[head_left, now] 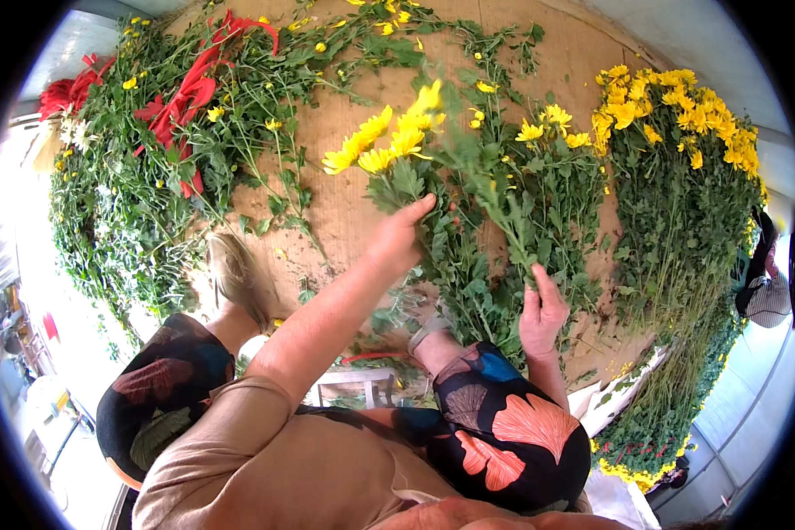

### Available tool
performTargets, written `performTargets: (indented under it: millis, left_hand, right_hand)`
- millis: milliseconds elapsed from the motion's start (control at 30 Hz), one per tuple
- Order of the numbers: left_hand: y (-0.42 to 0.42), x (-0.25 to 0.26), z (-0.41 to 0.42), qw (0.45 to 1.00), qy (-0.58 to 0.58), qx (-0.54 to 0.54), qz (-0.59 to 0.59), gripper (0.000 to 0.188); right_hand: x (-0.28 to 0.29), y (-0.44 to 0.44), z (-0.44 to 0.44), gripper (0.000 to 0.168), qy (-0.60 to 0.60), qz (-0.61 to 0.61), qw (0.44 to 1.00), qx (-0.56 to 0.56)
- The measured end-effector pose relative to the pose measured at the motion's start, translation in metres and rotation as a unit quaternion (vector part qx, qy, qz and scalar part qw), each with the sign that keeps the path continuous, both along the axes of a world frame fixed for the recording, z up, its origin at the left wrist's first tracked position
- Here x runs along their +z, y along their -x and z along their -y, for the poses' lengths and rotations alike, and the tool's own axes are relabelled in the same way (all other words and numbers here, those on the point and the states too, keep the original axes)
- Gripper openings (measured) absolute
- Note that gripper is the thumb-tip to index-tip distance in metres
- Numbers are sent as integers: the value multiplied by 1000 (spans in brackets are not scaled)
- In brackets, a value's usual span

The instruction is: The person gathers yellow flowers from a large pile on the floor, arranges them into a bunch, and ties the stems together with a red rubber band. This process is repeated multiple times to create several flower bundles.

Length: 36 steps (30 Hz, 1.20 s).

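My left hand (401, 235) is closed around a small bunch of yellow chrysanthemums (387, 142), their blooms fanned out above my thumb. To its right, my right hand (543, 308) pinches the lower end of a leafy green chrysanthemum stem (510, 225). That stem slants up and left, and its upper part is blurred, so I cannot tell whether it carries a bloom. Beneath and between both hands lie more cut chrysanthemum stems (460, 285) with dense leaves. A few yellow blooms (546, 126) top the stems lying just right of the held one.
A large pile of yellow chrysanthemums (682, 165) lies along the right side. Leafy stems (126, 218) with buds heap up at the left, with red ribbon (189, 99) across them. My shoe (232, 271) rests beside that heap on the brown board (344, 218). A low stool (354, 384) shows between my legs.
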<state>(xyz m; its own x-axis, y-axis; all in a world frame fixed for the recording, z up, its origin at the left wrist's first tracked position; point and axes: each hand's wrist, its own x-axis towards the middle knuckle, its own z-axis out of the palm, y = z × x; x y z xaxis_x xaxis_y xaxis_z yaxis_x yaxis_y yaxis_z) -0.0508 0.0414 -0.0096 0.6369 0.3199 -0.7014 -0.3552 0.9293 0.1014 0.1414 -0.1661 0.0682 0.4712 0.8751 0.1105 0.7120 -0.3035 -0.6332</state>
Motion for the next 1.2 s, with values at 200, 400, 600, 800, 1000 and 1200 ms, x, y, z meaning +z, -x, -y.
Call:
performTargets:
  millis: [200,400,600,800,1000,1200]
  left_hand:
    - [-2,-1,-2,1000,1,17,22,38]
    - [-8,6,-3,998,1,47,-29,39]
    - [-3,-1,-5,996,7,33,86,44]
    - [-5,3,-2,994,-32,20,104,51]
    - [-6,-4,-1,995,-9,43,91,52]
    - [-6,1,1,999,-17,33,29,45]
  right_hand:
    - [-11,4,9,37,31,-7,999,14]
    - [-19,11,7,51,46,15,997,55]
    - [-20,7,15,51,94,8,990,107]
    - [-20,8,8,49,111,22,983,148]
    - [-16,-2,5,48,158,43,972,171]
    - [-7,5,5,45,199,100,951,215]
